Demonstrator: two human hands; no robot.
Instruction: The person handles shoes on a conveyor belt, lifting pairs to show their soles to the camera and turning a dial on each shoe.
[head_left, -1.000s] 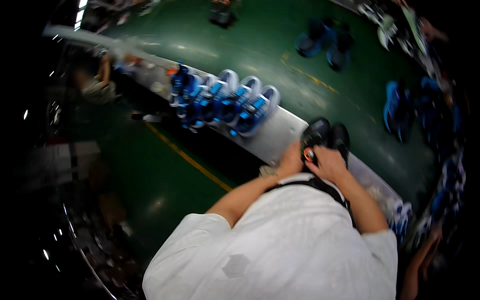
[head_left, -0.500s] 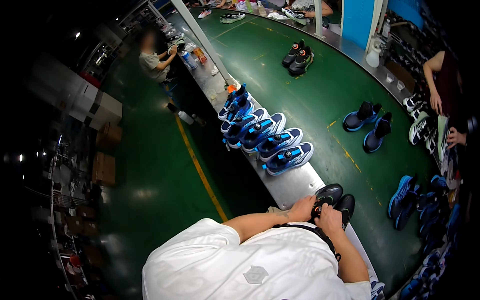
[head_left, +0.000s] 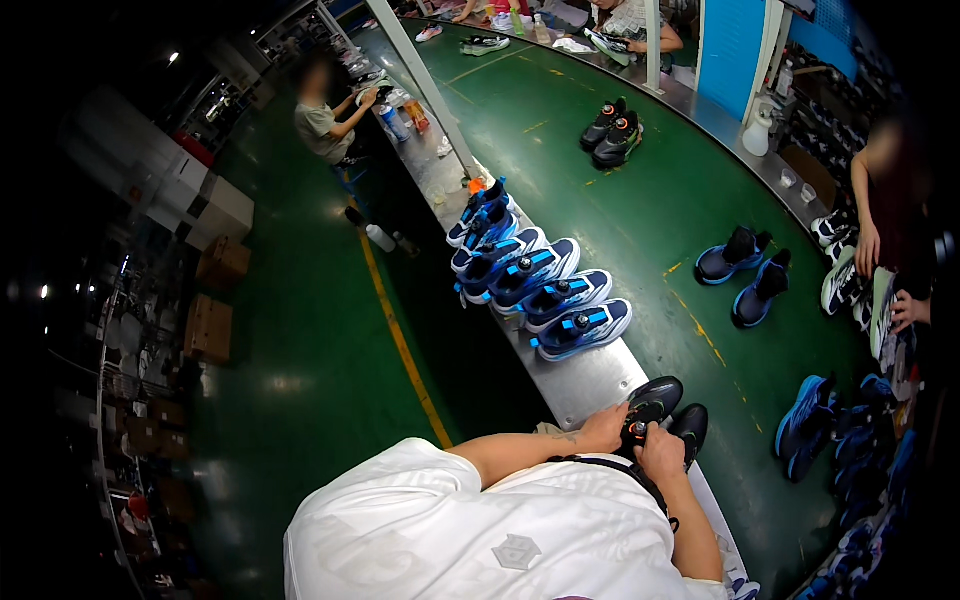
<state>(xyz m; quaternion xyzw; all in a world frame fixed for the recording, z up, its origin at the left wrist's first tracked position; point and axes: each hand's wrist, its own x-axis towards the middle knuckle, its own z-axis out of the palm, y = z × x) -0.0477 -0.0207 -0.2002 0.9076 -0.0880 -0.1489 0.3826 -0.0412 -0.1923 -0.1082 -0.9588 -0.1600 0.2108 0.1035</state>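
Observation:
A pair of black shoes sits at the metal ledge right in front of me. My left hand grips the side of the nearer black shoe, its fingers partly hidden by the shoe. My right hand is closed at that shoe's top, fingertips at the round dial with an orange ring. What exactly its fingers pinch is too small to make out. The other black shoe stands close on the right, partly behind my right hand. Beyond them, several navy and blue shoes with white soles line the ledge.
The metal ledge borders a green surface bearing a black pair, a navy pair and more blue shoes. A slanted post rises from the ledge. Co-workers handle shoes at the far left and right.
The whole view has shifted slightly, so the surroundings sit lower. My left hand stays on the black shoe, while my right hand's fingers have shifted a little at the dial.

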